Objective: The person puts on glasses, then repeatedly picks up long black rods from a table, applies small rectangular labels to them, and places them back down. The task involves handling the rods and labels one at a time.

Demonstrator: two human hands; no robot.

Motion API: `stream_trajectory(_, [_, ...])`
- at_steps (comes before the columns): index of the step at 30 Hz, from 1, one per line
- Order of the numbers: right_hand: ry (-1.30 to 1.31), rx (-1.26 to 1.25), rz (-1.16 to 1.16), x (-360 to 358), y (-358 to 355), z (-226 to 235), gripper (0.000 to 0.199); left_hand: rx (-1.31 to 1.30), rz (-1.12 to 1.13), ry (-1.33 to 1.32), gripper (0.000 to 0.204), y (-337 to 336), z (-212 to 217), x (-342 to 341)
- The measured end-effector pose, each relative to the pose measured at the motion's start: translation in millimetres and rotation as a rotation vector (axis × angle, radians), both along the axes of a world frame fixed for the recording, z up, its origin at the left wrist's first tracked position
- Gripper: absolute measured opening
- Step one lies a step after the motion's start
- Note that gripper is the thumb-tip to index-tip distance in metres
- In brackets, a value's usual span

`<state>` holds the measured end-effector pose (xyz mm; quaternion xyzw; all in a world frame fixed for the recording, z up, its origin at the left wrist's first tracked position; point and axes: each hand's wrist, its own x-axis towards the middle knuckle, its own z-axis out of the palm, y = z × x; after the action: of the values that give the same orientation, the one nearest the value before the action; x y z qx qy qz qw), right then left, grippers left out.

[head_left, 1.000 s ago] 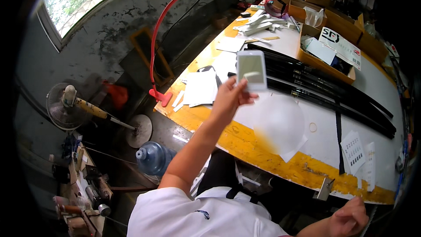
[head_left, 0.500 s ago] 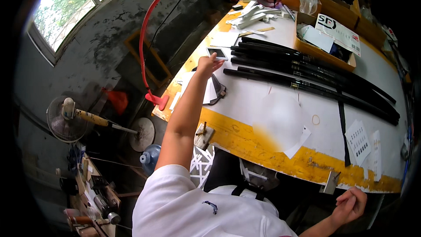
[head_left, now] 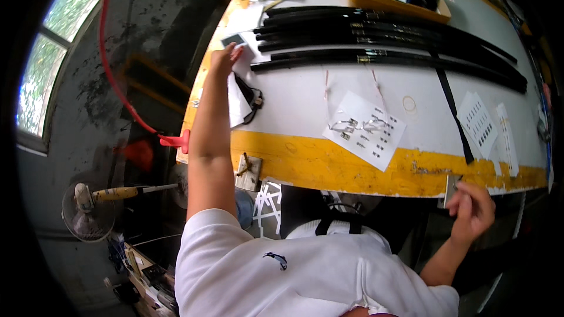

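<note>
My left arm stretches over the table's left side. My left hand is at a phone lying flat, its fingers apart and one fingertip at the phone's lower edge. White paper and a dark strapped item lie below that hand. Just right of the phone begin several long glossy black rods, laid side by side. My right hand hovers by the near table edge, close to a metal bracket. Its fingers are curled in, and nothing shows in them.
Thin-framed eyeglasses rest on a printed sheet near the front edge. A black strap passes beneath the rods. At the back stands a cardboard box. A red stand is fixed at the left edge; a fan stands beyond.
My view has turned, so the table sits higher and further left. The eyeglasses, blurred earlier, now show clearly. My left hand remains at the phone; my right hand now appears closer to the bracket.
</note>
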<state>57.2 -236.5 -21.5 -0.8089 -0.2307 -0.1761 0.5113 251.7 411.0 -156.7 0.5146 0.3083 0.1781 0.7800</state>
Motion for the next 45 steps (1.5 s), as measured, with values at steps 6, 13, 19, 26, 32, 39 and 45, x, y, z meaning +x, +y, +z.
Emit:
stream_trajectory(6, [0.227, -0.245, -0.034, 37.8, 43.2, -19.5, 0.006, 0.250, 0.072, 0.211, 0.044, -21.2, 27.7, -17.5])
stream_trajectory(13, [0.357, -0.436, -0.150, 85.2, 76.7, -44.5, 0.015, 1.074, -0.339, 0.268, 0.026, -160.2, 97.3, -74.2])
stream_trajectory(19, [0.524, -0.711, -0.149, 121.6, 120.2, -62.7, 0.027, 1.276, -0.648, 0.316, 0.029, -277.0, 81.3, -140.3])
stream_trajectory(26, [0.595, -0.586, -0.091, 144.2, 123.7, -87.9, 0.043, 1.272, -0.595, 0.383, 0.036, -321.2, 66.6, -146.8])
stream_trajectory(32, [0.627, -0.453, -0.033, 150.3, 118.8, -114.1, 0.042, 1.304, -0.566, 0.470, 0.039, -326.3, 60.0, -140.1])
stream_trajectory(39, [0.684, -0.086, 0.112, 110.7, 106.1, -77.4, 0.038, 1.098, -0.514, 0.368, 0.052, -311.3, 50.0, -151.0])
stream_trajectory(45, [0.350, -0.118, 0.120, 64.2, 78.2, -38.3, 0.020, 0.833, -0.577, 0.066, 0.053, -325.9, 58.2, -166.8])
